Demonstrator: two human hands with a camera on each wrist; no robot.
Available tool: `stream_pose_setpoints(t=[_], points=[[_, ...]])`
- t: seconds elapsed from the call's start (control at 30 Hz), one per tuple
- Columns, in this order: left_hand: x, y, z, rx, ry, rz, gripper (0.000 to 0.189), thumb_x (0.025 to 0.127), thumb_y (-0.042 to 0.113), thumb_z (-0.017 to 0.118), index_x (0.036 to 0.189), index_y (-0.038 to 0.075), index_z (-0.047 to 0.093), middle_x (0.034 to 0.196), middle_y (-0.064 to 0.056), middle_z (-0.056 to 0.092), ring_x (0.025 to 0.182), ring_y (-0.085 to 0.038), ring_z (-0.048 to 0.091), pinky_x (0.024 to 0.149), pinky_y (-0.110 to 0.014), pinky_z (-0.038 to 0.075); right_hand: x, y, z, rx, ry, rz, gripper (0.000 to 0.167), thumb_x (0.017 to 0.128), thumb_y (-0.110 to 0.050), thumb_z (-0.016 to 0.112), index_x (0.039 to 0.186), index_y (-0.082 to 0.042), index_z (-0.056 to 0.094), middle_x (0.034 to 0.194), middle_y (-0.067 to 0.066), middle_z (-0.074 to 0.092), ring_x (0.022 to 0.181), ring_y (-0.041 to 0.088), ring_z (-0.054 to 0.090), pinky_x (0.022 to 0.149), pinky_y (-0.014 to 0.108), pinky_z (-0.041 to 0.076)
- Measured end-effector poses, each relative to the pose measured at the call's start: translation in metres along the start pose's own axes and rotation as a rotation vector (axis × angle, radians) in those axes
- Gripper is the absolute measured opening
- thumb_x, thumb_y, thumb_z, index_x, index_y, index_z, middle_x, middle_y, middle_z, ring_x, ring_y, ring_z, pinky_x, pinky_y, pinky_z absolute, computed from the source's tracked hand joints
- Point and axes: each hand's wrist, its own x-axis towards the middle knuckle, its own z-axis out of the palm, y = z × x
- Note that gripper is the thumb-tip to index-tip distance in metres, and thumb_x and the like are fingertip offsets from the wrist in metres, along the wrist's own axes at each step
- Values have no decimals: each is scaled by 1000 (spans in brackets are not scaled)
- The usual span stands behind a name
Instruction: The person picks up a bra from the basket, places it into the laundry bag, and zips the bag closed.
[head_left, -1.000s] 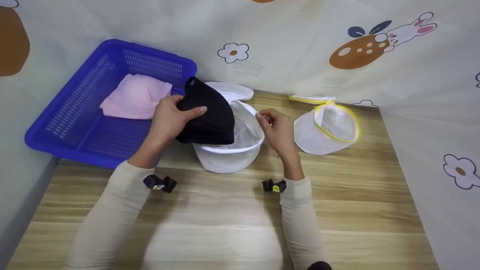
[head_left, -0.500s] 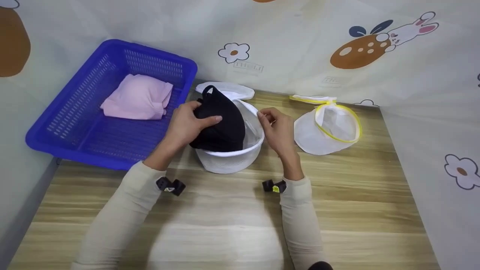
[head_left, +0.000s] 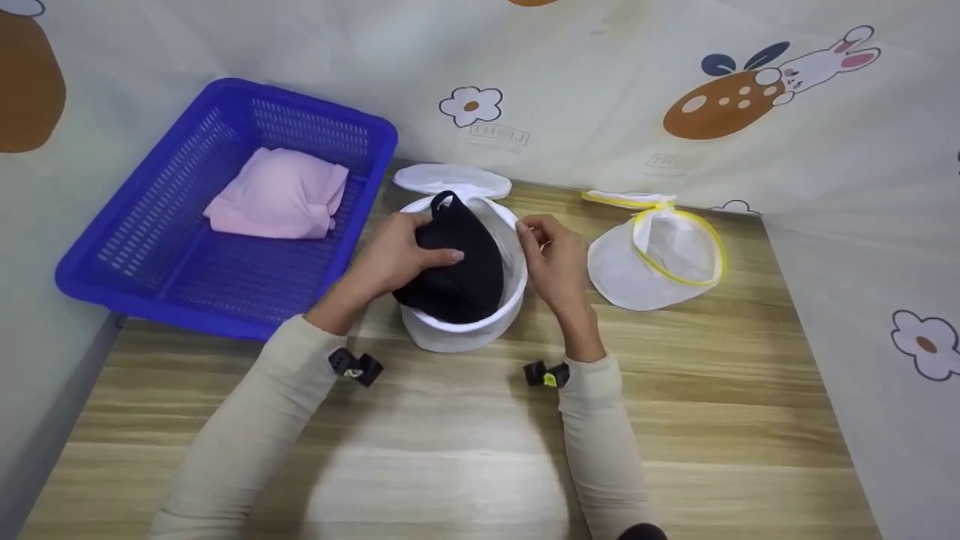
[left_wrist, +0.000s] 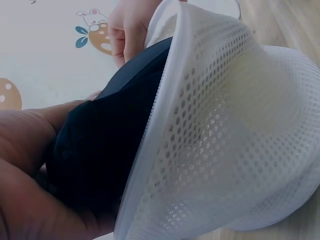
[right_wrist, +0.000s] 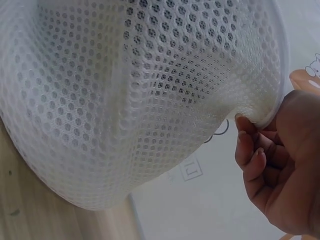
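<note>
On head cam I see L hand (head_left: 401, 255) gripping blk garment (head_left: 474, 277), partly inside wht mesh bag (head_left: 459, 341), R hand (head_left: 557, 259) pinching the bag's rim (head_left: 480, 325). Only R wrist cam gives me that hand's palm side; pink garment (head_left: 276, 196) in blue basket (head_left: 240, 274) shows only on head cam.

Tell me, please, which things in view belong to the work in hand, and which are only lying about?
In use:
black garment, held by the left hand, partly inside the bag
white mesh bag, rim pinched by the right hand

Lying by, untouched, though perhaps meant for later:
pink garment in the blue basket
yellow-trimmed bag
</note>
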Motion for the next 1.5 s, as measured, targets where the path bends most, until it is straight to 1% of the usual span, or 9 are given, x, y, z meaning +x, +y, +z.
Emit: stream_pose_setpoints(t=[0.13,0.33,0.57,0.77,0.87,1.07,1.23,1.37,1.5], points=[[2,6,1,18,-36,-11,52,79,28,78,115,-6,60,104,-15,63,96,-26,56,89,-39,43,0,-2,0,-3,17,-13,15,92,-18,64,91,-4,70,65,0,63,49,7,43,47,20,32],[6,7,2,54,-60,-42,64,79,29,78,125,-9,53,115,-19,59,106,-28,54,96,-39,39,0,-2,1,-27,23,-14,15,92,-18,64,91,-4,70,65,1,63,50,8,44,48,21,33],[8,6,3,104,-87,-2,61,82,34,75,123,-7,57,112,-20,62,106,-30,55,95,-40,40,-1,-1,3,-63,25,-47,16,93,-20,63,92,-5,70,66,0,64,50,9,46,49,22,34],[7,9,4,157,-94,30,63,83,29,75,127,-11,52,119,-25,59,116,-34,51,101,-41,36,-1,-1,3,-50,32,-55,16,92,-19,64,91,-5,70,66,0,64,49,8,45,48,23,34],[6,8,5,168,-88,26,62,83,28,75,127,-9,54,119,-24,59,115,-34,52,100,-41,37,-1,-1,3,-55,31,-61,16,92,-19,64,91,-5,70,66,0,64,50,9,45,48,23,34],[3,7,6,194,-101,20,66,85,32,72,133,-8,48,128,-24,54,122,-36,47,104,-43,33,0,-1,1,-26,37,-55,15,92,-18,65,90,-5,70,64,-1,63,49,8,45,48,22,34],[3,11,7,182,-99,-13,64,85,32,72,132,-5,50,125,-22,57,118,-34,50,102,-42,35,1,-1,-1,8,35,-39,15,92,-18,65,90,-5,70,64,-1,62,49,7,45,48,21,34],[4,14,10,124,-91,-48,58,84,29,74,125,-7,55,119,-21,60,112,-31,54,98,-41,39,0,-1,0,-24,34,-39,16,92,-20,65,91,-5,71,65,-1,63,50,8,46,49,22,35],[6,19,15,80,-88,-51,54,87,30,70,122,-9,57,118,-21,60,110,-29,55,96,-40,41,0,-2,2,-58,41,-58,17,92,-20,64,91,-5,70,65,-1,63,49,9,45,49,23,34]])
